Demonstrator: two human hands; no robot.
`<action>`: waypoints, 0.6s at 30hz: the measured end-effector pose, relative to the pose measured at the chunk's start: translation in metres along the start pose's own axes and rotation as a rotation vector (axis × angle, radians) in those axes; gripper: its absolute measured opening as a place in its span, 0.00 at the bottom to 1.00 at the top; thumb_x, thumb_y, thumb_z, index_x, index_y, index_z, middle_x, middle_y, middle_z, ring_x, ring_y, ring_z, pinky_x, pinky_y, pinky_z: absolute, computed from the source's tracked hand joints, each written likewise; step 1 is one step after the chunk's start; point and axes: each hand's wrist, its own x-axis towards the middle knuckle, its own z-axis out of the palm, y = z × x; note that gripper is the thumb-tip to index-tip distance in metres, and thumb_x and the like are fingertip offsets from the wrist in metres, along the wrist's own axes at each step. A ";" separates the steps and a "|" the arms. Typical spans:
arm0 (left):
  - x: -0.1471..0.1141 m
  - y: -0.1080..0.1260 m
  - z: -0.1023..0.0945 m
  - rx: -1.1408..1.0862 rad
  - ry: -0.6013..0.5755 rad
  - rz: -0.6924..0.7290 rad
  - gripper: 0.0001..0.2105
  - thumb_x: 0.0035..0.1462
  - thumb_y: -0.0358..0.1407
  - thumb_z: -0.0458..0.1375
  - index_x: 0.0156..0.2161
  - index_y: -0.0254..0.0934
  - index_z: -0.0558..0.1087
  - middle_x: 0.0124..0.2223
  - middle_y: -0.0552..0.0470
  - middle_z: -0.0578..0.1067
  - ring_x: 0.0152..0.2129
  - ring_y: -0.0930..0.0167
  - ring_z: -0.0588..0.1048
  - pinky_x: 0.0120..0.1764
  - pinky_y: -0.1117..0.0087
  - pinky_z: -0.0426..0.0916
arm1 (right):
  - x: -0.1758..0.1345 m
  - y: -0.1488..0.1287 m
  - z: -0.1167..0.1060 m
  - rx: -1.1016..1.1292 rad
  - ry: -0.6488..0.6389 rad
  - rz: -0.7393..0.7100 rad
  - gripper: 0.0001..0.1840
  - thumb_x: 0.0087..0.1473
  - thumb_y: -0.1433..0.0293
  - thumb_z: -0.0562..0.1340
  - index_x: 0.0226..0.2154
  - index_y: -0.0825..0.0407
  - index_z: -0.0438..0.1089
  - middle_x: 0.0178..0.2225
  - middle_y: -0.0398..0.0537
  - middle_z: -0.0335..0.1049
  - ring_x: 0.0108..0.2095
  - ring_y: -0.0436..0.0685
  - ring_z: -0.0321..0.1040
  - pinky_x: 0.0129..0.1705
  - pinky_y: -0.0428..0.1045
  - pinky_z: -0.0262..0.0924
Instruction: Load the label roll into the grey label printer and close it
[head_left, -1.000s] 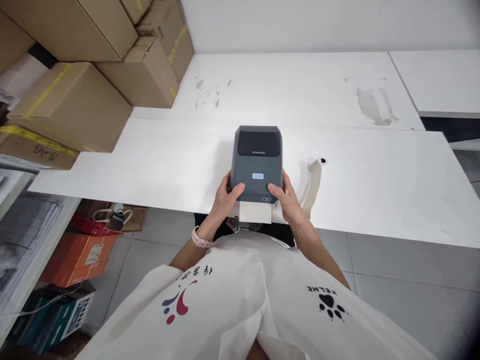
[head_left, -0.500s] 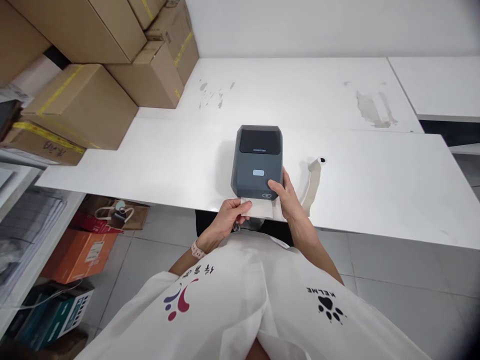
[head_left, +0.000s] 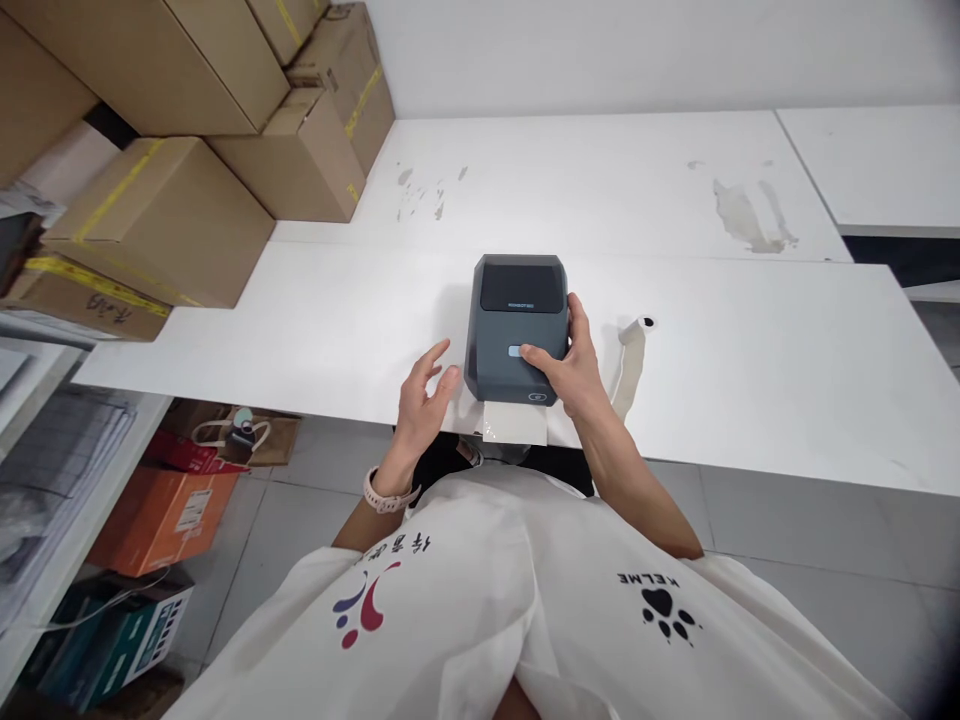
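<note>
A dark grey label printer (head_left: 499, 335) sits near the front edge of the white table. My right hand (head_left: 577, 365) holds its right side, the thumb resting at the pale button (head_left: 515, 351) on top and the fingers along the side wall. To the left of the printer, my left hand (head_left: 424, 400) is open with fingers apart, touching nothing that I can see. A blank whitish label strip (head_left: 514, 423) sticks out from the printer's front, over the table edge. Right of my right hand lies a small paper roll (head_left: 637, 328) with its tail unrolled towards me.
Taped cardboard boxes (head_left: 161, 220) are stacked on the left of the white table (head_left: 750, 370). Below them stand a shelf with papers (head_left: 67, 470) and an orange box (head_left: 161, 515) on the tiled floor. A wall borders the table's back.
My left hand has let go of the label strip and moved left, fingers spreading. My right hand has slid up the printer, its thumb going from the front corner to the button.
</note>
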 end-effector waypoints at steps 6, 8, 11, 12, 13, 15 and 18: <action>0.000 -0.007 0.030 -0.161 -0.194 -0.014 0.36 0.69 0.57 0.52 0.76 0.49 0.52 0.80 0.54 0.47 0.78 0.62 0.45 0.76 0.58 0.46 | -0.023 0.005 -0.013 0.037 -0.032 0.082 0.44 0.67 0.44 0.54 0.77 0.38 0.40 0.79 0.45 0.39 0.78 0.64 0.41 0.76 0.66 0.49; 0.000 -0.008 0.032 -0.175 -0.176 0.002 0.35 0.69 0.57 0.50 0.76 0.49 0.52 0.80 0.55 0.46 0.78 0.62 0.43 0.77 0.58 0.43 | -0.028 0.009 -0.016 0.045 -0.016 0.105 0.40 0.69 0.42 0.47 0.76 0.37 0.45 0.79 0.41 0.38 0.79 0.61 0.35 0.78 0.67 0.40; 0.001 -0.008 0.031 -0.169 -0.172 0.016 0.34 0.71 0.57 0.46 0.76 0.48 0.52 0.80 0.55 0.45 0.78 0.63 0.43 0.77 0.57 0.42 | -0.030 0.012 -0.016 0.143 0.015 0.107 0.39 0.69 0.40 0.44 0.75 0.35 0.49 0.79 0.36 0.42 0.79 0.60 0.36 0.79 0.66 0.36; 0.002 -0.009 0.031 -0.161 -0.176 0.021 0.34 0.71 0.57 0.45 0.76 0.48 0.52 0.80 0.55 0.45 0.78 0.64 0.42 0.77 0.57 0.41 | -0.030 0.011 -0.015 0.189 0.023 0.107 0.39 0.69 0.39 0.44 0.74 0.35 0.50 0.78 0.36 0.44 0.79 0.59 0.38 0.79 0.65 0.36; 0.002 -0.010 0.030 -0.153 -0.176 0.029 0.34 0.71 0.57 0.45 0.76 0.48 0.52 0.80 0.56 0.45 0.78 0.65 0.42 0.77 0.58 0.41 | -0.029 0.011 -0.013 0.234 0.030 0.108 0.39 0.68 0.39 0.45 0.74 0.34 0.51 0.78 0.35 0.45 0.78 0.59 0.39 0.79 0.65 0.36; 0.003 -0.013 0.031 -0.143 -0.167 0.056 0.34 0.71 0.57 0.45 0.76 0.48 0.51 0.80 0.56 0.45 0.78 0.66 0.42 0.77 0.58 0.41 | -0.029 0.011 -0.009 0.300 0.044 0.109 0.38 0.68 0.39 0.46 0.74 0.34 0.53 0.78 0.34 0.46 0.78 0.59 0.40 0.80 0.63 0.36; 0.003 -0.018 0.033 -0.153 -0.146 0.096 0.33 0.71 0.57 0.46 0.76 0.49 0.52 0.80 0.57 0.47 0.78 0.65 0.43 0.78 0.57 0.41 | -0.030 0.013 -0.005 0.337 0.062 0.103 0.39 0.68 0.39 0.46 0.74 0.33 0.52 0.78 0.32 0.45 0.79 0.58 0.37 0.80 0.63 0.33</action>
